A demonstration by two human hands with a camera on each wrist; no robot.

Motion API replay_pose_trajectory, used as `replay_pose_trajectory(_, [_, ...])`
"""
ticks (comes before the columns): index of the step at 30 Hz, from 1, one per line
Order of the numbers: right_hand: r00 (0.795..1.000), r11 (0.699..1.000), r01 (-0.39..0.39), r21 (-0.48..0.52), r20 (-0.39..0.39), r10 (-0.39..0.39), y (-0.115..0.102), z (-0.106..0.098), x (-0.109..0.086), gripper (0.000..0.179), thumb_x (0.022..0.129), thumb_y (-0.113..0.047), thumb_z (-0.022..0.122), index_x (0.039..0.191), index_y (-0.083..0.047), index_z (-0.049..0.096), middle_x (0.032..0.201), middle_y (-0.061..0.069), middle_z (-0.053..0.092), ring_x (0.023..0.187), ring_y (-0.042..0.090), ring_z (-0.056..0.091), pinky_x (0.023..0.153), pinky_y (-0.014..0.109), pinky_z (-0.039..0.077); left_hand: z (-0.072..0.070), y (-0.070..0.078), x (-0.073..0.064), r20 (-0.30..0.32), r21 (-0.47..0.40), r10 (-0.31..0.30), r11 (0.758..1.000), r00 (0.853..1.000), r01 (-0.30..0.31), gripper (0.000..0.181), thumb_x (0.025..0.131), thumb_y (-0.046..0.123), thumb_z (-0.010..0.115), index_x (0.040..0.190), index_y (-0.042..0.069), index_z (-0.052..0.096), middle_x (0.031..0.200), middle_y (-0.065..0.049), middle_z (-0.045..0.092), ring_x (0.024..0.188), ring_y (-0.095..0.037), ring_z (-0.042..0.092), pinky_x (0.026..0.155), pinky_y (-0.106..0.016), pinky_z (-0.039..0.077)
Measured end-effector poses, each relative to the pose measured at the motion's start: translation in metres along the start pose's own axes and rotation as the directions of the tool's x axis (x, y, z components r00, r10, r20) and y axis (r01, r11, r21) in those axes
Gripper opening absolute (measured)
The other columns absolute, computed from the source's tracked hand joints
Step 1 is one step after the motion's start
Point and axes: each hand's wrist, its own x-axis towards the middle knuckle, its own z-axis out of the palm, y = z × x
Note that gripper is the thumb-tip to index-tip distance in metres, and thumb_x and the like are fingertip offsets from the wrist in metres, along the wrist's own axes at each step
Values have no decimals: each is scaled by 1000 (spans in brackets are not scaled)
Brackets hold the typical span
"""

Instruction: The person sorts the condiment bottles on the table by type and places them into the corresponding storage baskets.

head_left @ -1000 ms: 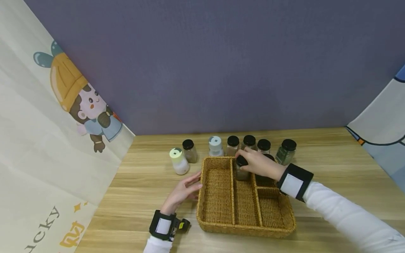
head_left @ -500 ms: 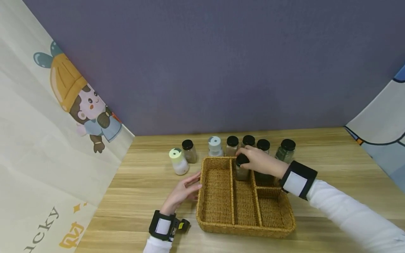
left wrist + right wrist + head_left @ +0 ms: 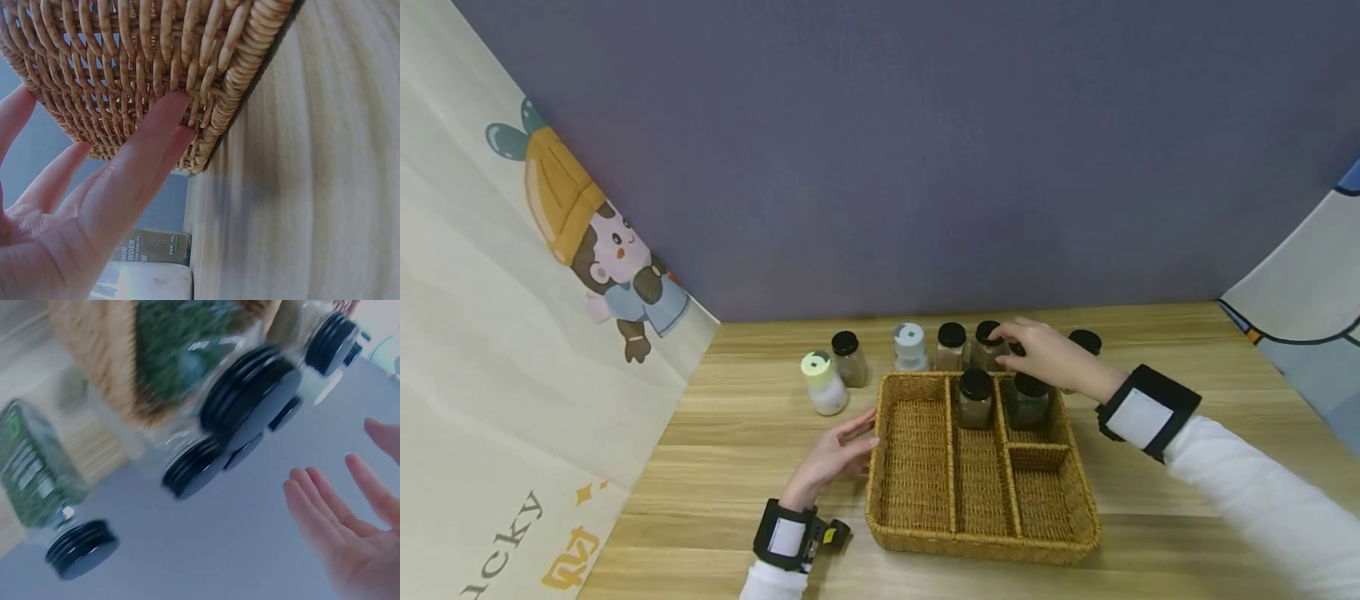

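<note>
- The woven basket (image 3: 983,547), on the worktop (image 3: 700,467), looked light and stiff; its rim (image 3: 917,376) offered the hold.
- Left hand (image 3: 829,457) touched its side, fingers extended; right hand (image 3: 1051,354) hung spread, empty, near the rear jars (image 3: 951,358).
- And inside, two glass jars (image 3: 975,410) stood, probably slick, breakable; their black lids (image 3: 976,384) seemed grippiest.

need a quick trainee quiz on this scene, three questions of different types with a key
1. True or false: the left hand is inside the wicker basket.
2. How many black-lidded jars stand inside the basket?
3. In the head view, the lid of the leftmost shaker bottle is: a) black, b) pale yellow-green, c) red.

Key
1. False; it touches the basket's outer left side.
2. Two.
3. b.
</note>
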Motion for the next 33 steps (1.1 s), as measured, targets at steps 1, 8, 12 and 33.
replay_pose_trajectory(1, [1000,1000,-7,2,-7,7,3,-2,-1,36,84,-16,60,116,1,52,111,20,53,97,33,53,73,43,49,0,0,0,0,-1,0,1000,1000,0,65,82,22,62,137,8,30,140,-21,26,111,-36,48,77,-42,51])
replay_pose_trajectory(8, [997,998,-57,39,-43,59,26,-12,-5,33,85,-13,59,114,2,54,108,19,55,98,34,51,79,48,45,-1,-1,1,1,-6,-6,1000,1000,6,64,82,21,62,137,9,31,140,-21,26,111,-36,47,78,-42,51])
replay_pose_trajectory(12, [995,996,-79,40,-51,81,40,-14,-5,33,85,-11,58,114,4,52,108,23,54,98,38,51,81,51,44,-1,-1,1,-2,-7,-8,1000,1000,8,64,82,21,62,137,9,31,140,-21,26,111,-36,48,77,-41,51])
replay_pose_trajectory(33, [986,987,-160,-18,-58,159,90,-13,-13,36,85,-8,53,115,11,49,109,31,49,99,43,47,79,54,42,-1,1,2,-6,0,-23,1000,1000,23,64,82,23,62,137,9,32,140,-21,26,110,-36,48,78,-42,51])
